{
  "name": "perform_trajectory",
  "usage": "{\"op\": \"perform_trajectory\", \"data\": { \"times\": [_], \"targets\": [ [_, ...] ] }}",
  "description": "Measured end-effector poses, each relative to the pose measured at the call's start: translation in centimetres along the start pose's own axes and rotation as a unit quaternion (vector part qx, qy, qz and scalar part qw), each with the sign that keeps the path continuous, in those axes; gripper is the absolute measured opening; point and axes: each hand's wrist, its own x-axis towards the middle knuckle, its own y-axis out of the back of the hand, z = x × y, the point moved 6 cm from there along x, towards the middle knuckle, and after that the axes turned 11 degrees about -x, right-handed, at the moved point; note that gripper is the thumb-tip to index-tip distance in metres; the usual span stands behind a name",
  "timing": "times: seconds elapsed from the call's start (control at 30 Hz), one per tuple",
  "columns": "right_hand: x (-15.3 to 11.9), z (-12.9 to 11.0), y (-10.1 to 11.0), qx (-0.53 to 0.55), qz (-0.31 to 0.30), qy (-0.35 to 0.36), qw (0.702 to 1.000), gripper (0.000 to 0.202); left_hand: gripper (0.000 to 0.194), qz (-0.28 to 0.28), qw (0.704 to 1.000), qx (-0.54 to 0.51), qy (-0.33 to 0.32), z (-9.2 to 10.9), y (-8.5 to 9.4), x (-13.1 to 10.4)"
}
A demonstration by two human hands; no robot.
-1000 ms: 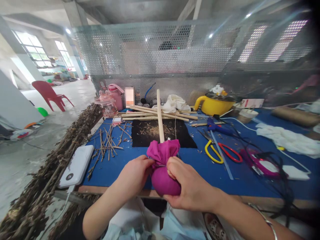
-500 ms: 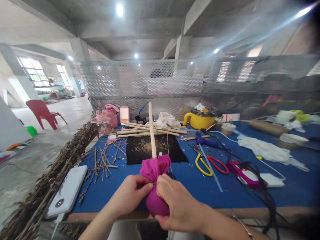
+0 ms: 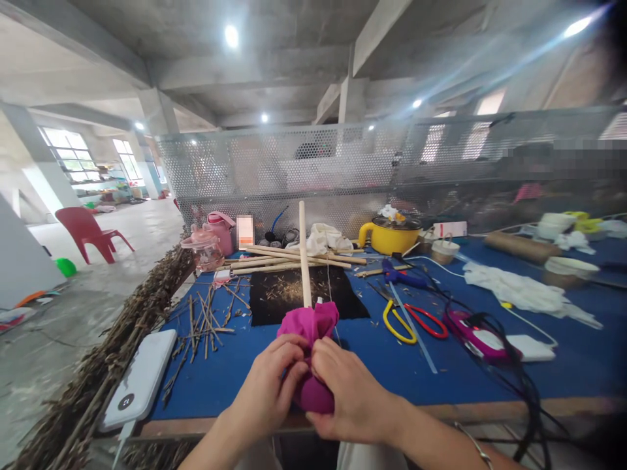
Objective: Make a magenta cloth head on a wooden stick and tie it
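Note:
A magenta cloth bundle [image 3: 316, 395], round below and gathered at a narrow neck, is held near the table's front edge. Its ruffled top flares out above my fingers, and a pale wooden stick [image 3: 304, 261] rises from it, slightly tilted. My left hand [image 3: 264, 380] pinches with thumb and forefinger at the left of the neck. From the right, my right hand [image 3: 351, 391] grips the neck and the side of the round part, its fingers curled. Whatever lies between the fingertips at the neck is hidden. A thin thread [image 3: 330, 281] hangs beside the stick.
Behind the bundle lie a black cloth with shavings [image 3: 274, 294] and several wooden sticks [image 3: 240, 264]. Dry twigs [image 3: 203, 323] and a white power bank [image 3: 142, 372] are left. Scissors [image 3: 399, 323], a glue gun [image 3: 404, 275], cables [image 3: 509, 378] and a yellow pot [image 3: 392, 236] are right.
My left fingers have risen a little and curled closer round the bundle's neck. The right hand keeps its grip. The view has shifted slightly, and the stick stands a bit farther right.

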Motion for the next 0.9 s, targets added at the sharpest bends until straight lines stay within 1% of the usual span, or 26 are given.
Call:
{"op": "perform_trajectory", "data": {
  "times": [0.07, 0.13, 0.17, 0.2, 0.23, 0.27, 0.3, 0.37, 0.4, 0.47, 0.5, 0.53, 0.57, 0.6, 0.67, 0.77, 0.83, 0.9],
  "targets": [
    [-0.1, 0.0, 0.0, 0.006, 0.016, 0.007, 1.0, 0.036, 0.02, 0.026, 0.993, -0.107, 0.039, -0.9, 0.1, 0.2],
    [-0.1, 0.0, 0.0, 0.001, 0.028, 0.015, 0.999, 0.034, 0.024, 0.057, 0.975, -0.197, 0.09, -2.0, 0.3, 0.4],
    [-0.1, 0.0, 0.0, -0.006, 0.031, 0.016, 0.999, 0.032, 0.027, 0.078, 0.964, -0.226, 0.12, -2.6, 0.6, 0.4],
    [-0.1, 0.1, 0.0, -0.013, 0.032, 0.016, 0.999, 0.03, 0.029, 0.103, 0.954, -0.237, 0.151, -3.2, 1.0, 0.3],
    [-0.1, 0.1, 0.1, -0.02, 0.033, 0.016, 0.999, 0.029, 0.031, 0.125, 0.948, -0.228, 0.182, -3.7, 1.6, 0.1],
    [0.0, 0.1, 0.2, -0.025, 0.034, 0.016, 0.999, 0.028, 0.032, 0.137, 0.947, -0.201, 0.209, -4.1, 2.3, -0.1],
    [0.0, 0.1, 0.3, -0.029, 0.036, 0.017, 0.999, 0.028, 0.031, 0.137, 0.949, -0.163, 0.232, -4.3, 3.0, -0.5],
    [0.1, 0.0, 0.5, -0.036, 0.042, 0.024, 0.998, 0.028, 0.026, 0.098, 0.959, -0.076, 0.255, -4.2, 4.1, -1.3],
    [0.1, -0.1, 0.6, -0.038, 0.045, 0.031, 0.998, 0.028, 0.026, 0.069, 0.96, -0.036, 0.269, -4.2, 4.5, -1.8],
    [0.2, -0.4, 0.7, -0.043, 0.047, 0.048, 0.997, 0.027, 0.031, -0.005, 0.952, 0.024, 0.304, -4.0, 4.6, -2.8],
    [0.2, -0.5, 0.8, -0.047, 0.045, 0.055, 0.996, 0.027, 0.033, -0.044, 0.948, 0.047, 0.312, -3.8, 4.5, -3.2],
    [0.3, -0.6, 0.7, -0.051, 0.041, 0.062, 0.996, 0.026, 0.034, -0.074, 0.946, 0.068, 0.307, -3.5, 4.3, -3.3],
    [0.3, -0.7, 0.7, -0.058, 0.035, 0.068, 0.995, 0.025, 0.034, -0.088, 0.949, 0.085, 0.291, -3.2, 4.2, -3.2],
    [0.4, -0.8, 0.6, -0.064, 0.028, 0.074, 0.995, 0.023, 0.034, -0.089, 0.954, 0.095, 0.269, -2.9, 4.0, -2.8],
    [0.5, -1.0, 0.5, -0.075, 0.015, 0.086, 0.993, 0.021, 0.034, -0.068, 0.967, 0.078, 0.231, -2.4, 3.7, -1.9],
    [0.7, -1.2, 0.2, -0.082, 0.0, 0.095, 0.992, 0.021, 0.029, -0.064, 0.976, -0.005, 0.209, -2.4, 2.7, -0.5],
    [0.7, -1.2, 0.0, -0.081, -0.01, 0.091, 0.992, 0.023, 0.024, -0.056, 0.974, -0.034, 0.217, -2.6, 2.2, -0.2],
    [0.7, -1.2, -0.1, -0.08, -0.013, 0.087, 0.993, 0.025, 0.022, -0.035, 0.968, -0.036, 0.248, -3.0, 2.2, -0.3]
  ]
}}
